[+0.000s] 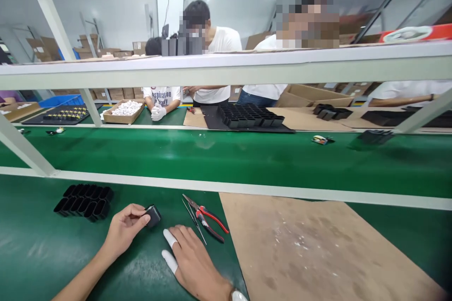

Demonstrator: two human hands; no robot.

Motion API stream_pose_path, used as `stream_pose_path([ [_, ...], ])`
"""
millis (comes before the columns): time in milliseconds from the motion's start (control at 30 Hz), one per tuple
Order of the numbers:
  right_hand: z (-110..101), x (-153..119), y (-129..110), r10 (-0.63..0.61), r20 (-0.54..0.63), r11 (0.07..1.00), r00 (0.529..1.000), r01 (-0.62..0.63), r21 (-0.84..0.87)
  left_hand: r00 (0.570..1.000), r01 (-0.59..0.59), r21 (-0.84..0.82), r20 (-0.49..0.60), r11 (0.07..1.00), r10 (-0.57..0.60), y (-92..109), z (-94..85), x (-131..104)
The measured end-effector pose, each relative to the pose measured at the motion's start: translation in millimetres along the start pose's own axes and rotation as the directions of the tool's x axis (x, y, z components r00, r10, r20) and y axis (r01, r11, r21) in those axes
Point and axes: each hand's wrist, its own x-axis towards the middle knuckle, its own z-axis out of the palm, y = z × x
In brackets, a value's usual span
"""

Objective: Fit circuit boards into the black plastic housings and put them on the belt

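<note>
My left hand [127, 225] pinches a small black plastic case [153, 216] between thumb and fingers, just above the green bench. Beside it, my right hand [192, 256] lies palm down with its fingers stretched out, holding nothing; white finger cots cover the thumb and index finger. Red-handled long-nose pliers [208, 221] and thin metal tweezers [195, 222] rest on the bench beyond the right hand. To the left of my left hand stands a block of several open black cases [84, 203] in rows.
Brown cardboard [300, 240] covers the bench at right. A white rail [226, 189] divides my bench from a green conveyor belt [226, 160], which carries small parts [321, 139]. A shelf beam [226, 73] crosses above. People [222, 42] work opposite, near black cases [247, 116] and a box of white pieces [125, 109].
</note>
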Motion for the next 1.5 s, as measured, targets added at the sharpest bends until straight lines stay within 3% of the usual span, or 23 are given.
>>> stream_pose_path([
  [133,11,-6,2,-0.033,-0.001,0.998,0.999,0.033,-0.057,0.99,-0.134,0.23,0.077,0.964,0.119,-2,2.2,10],
  [267,17,-8,7,-0.052,0.046,0.995,0.998,0.056,-0.08,0.971,-0.237,0.461,0.128,0.855,0.199,-10,8.0,50],
  [500,18,-8,18,-0.12,0.236,0.989,0.964,0.137,-0.054,0.978,-0.138,0.631,-0.037,0.763,0.207,-30,1.7,159],
  [667,31,-8,23,-0.131,0.207,0.988,0.97,0.145,-0.053,0.982,-0.085,0.696,-0.065,0.713,0.18,-37,5.0,183],
  [800,32,-9,23,-0.141,0.181,0.985,0.973,0.157,-0.076,0.98,-0.109,0.683,-0.045,0.722,0.191,-30,8.0,176],
  [900,30,-12,19,-0.132,0.13,0.983,0.983,0.146,-0.107,0.971,-0.118,0.66,-0.078,0.742,0.225,-12,-4.0,165],
  [1000,29,-15,14,-0.133,0.082,0.983,0.988,0.142,-0.114,0.956,-0.105,0.65,-0.141,0.753,0.256,18,-32.8,146],
  [1167,23,-14,8,-0.11,-0.011,0.993,0.994,0.109,-0.05,0.937,-0.065,0.672,-0.212,0.737,0.277,77,-95.6,100],
  [1267,11,-9,5,-0.101,-0.029,0.995,0.994,0.101,0.005,0.94,-0.064,0.699,-0.197,0.712,0.279,94,-124.5,66],
  [1367,-1,-3,3,-0.143,-0.045,0.989,0.989,0.144,0.03,0.966,-0.16,0.805,0.009,0.571,0.258,83,-142.1,32],
  [1433,-6,3,2,-0.163,-0.076,0.985,0.984,0.167,0.04,0.956,-0.261,0.887,0.185,0.38,0.226,65,-147.7,13],
  [1500,-8,8,2,-0.184,-0.105,0.981,0.977,0.19,0.049,0.94,-0.315,0.924,0.273,0.214,0.204,46,-148.7,-1],
])
